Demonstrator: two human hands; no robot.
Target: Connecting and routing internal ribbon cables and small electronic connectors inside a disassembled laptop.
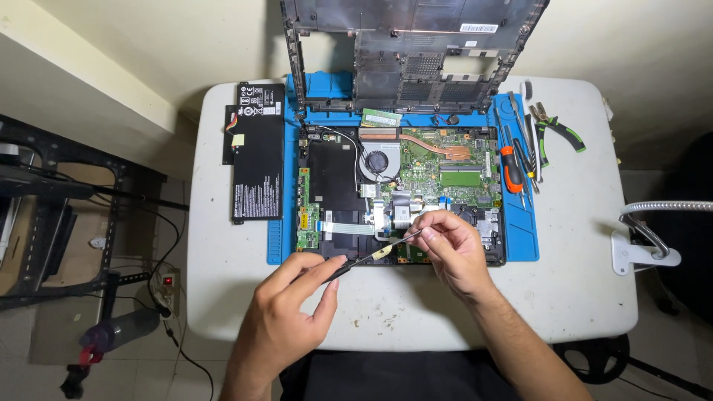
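A thin black strip [375, 252] with a pale tag is pinched at either end by the left hand [286, 312] and right hand [453, 249], just over the front edge of the opened laptop base [401, 193]. Left of the base lies a flat black battery [256, 152]; right of it, an orange-handled screwdriver [511, 169] and green-handled pliers [557, 130].

Mat: we see a bright blue rubber work mat [523, 241] on the white round-cornered table [579, 282].
Board: green laptop circuit board [438, 160] with a copper-coloured heat pipe [438, 146].
Battery: flat black battery pack [258, 152], white print.
Tools: orange-handled screwdriver [511, 169]; green-and-black-handled pliers [557, 132].
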